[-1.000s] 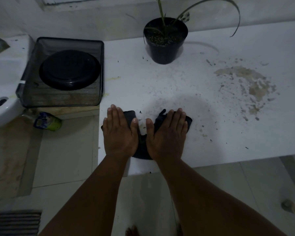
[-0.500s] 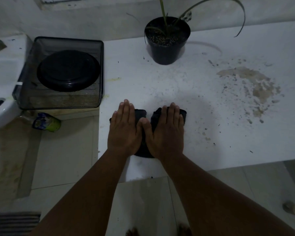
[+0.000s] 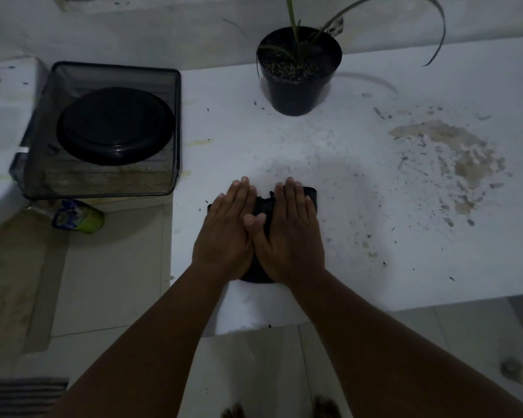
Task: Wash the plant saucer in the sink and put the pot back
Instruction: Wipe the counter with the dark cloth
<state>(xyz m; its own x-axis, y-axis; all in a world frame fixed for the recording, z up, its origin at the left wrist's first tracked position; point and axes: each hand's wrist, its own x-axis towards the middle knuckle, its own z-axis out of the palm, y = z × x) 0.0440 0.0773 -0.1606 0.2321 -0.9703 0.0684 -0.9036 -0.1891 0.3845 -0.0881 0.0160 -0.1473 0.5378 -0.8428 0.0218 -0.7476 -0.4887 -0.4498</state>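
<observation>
on the white counter [image 3: 375, 70], left hand [image 3: 224, 233] and right hand [image 3: 290, 236] press flat, fingers straight, on a dark cloth [image 3: 261, 205].

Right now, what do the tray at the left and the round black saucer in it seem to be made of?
The tray looks like black wire mesh, probably metal: the floor shows through its fine grid walls. The saucer looks like moulded plastic with a smooth, slightly glossy finish: a small highlight sits on its rounded rim. The dim light leaves both uncertain.
</observation>
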